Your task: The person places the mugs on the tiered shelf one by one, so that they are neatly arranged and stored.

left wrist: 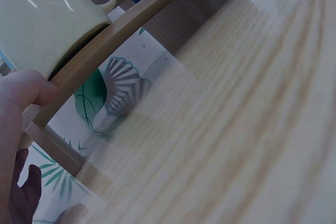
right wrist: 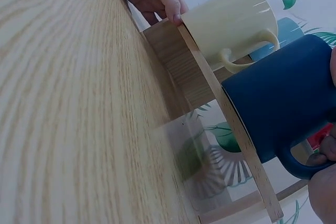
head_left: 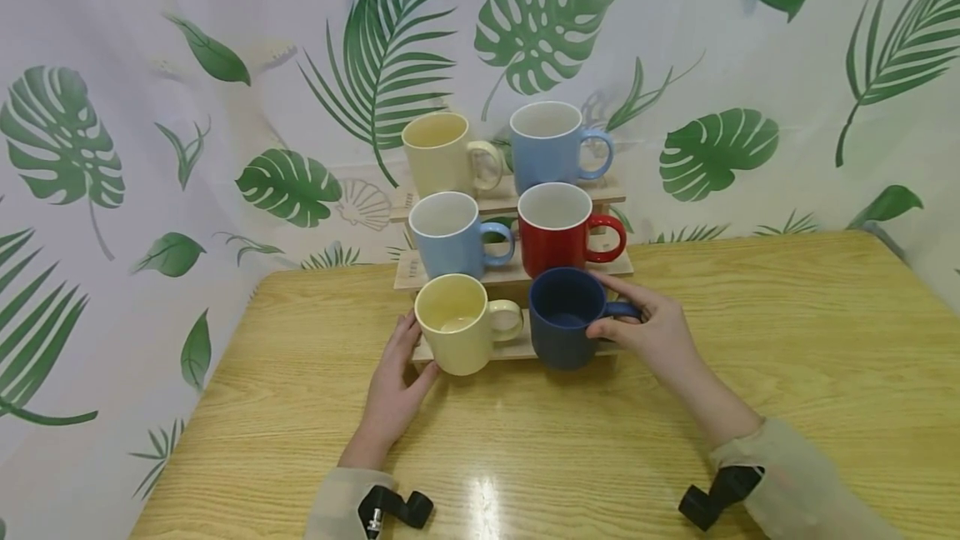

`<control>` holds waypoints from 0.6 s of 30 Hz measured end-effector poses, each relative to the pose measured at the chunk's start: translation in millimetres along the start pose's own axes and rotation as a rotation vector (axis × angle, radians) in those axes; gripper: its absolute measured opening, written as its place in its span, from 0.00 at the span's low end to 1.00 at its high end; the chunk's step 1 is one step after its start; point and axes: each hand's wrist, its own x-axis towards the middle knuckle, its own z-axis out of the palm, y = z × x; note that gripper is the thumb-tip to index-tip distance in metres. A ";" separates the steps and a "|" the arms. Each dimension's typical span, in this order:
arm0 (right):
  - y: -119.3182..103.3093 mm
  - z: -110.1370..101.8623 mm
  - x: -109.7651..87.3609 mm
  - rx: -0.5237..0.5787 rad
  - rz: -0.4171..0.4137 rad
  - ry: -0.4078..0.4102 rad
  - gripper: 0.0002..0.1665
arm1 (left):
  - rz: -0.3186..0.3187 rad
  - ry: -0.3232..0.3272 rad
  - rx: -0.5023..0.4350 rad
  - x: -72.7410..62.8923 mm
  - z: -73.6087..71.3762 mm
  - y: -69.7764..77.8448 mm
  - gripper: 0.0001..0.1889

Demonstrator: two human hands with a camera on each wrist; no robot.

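Note:
A wooden tiered rack (head_left: 513,348) holds several mugs in pairs. My left hand (head_left: 392,382) grips the left end of its lowest shelf, beside a pale yellow mug (head_left: 456,336). In the left wrist view the thumb (left wrist: 32,88) lies on the shelf edge (left wrist: 105,51), near the mug's base. On the right of that shelf stands a dark blue mug (head_left: 564,332), upright. My right hand (head_left: 652,327) holds this mug at its handle, thumb and finger against its side. The right wrist view shows the dark blue mug (right wrist: 283,98) with its base at the shelf; fingers are partly cut off there.
A light blue mug (head_left: 448,240) and a red mug (head_left: 555,232) stand on the middle shelf. Above them are another pale yellow mug (head_left: 438,161) and a light blue mug (head_left: 546,148). The wooden table (head_left: 300,332) meets a leaf-patterned cloth (head_left: 247,115) behind.

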 end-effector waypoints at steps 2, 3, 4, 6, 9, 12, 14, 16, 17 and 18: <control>0.1 0.3 -0.2 -0.001 -0.002 -0.003 0.34 | 0.001 -0.002 0.000 0.0 -0.2 -0.2 0.33; 0.1 0.3 -0.2 -0.005 -0.006 -0.002 0.34 | 0.001 -0.002 0.000 -0.1 -0.3 -0.2 0.33; 0.2 0.4 -0.2 -0.006 -0.008 -0.003 0.34 | 0.000 -0.002 0.002 -0.1 -0.4 -0.3 0.33; 0.4 0.7 0.1 -0.008 -0.015 -0.007 0.34 | -0.002 -0.002 0.004 -0.1 -0.9 -0.6 0.33; 1.0 0.9 1.3 -0.038 -0.033 -0.013 0.34 | -0.004 0.002 0.010 0.1 -1.8 -1.3 0.33; 1.7 0.1 2.9 -0.117 -0.070 -0.023 0.35 | 0.001 0.006 0.013 0.2 -2.0 -2.8 0.33; 1.9 -0.9 3.5 -0.190 -0.101 -0.033 0.35 | 0.003 0.006 0.012 0.0 -1.9 -3.8 0.33; 1.3 -2.8 3.1 -0.257 -0.134 -0.051 0.35 | 0.006 0.005 0.010 -0.4 -1.7 -4.3 0.33; 0.7 -4.1 2.3 -0.273 -0.136 -0.065 0.35 | 0.006 0.006 0.009 -0.6 -1.6 -4.3 0.33; 0.7 -6.2 1.4 -0.291 -0.140 -0.078 0.34 | 0.007 0.006 0.008 -0.8 -1.5 -4.2 0.33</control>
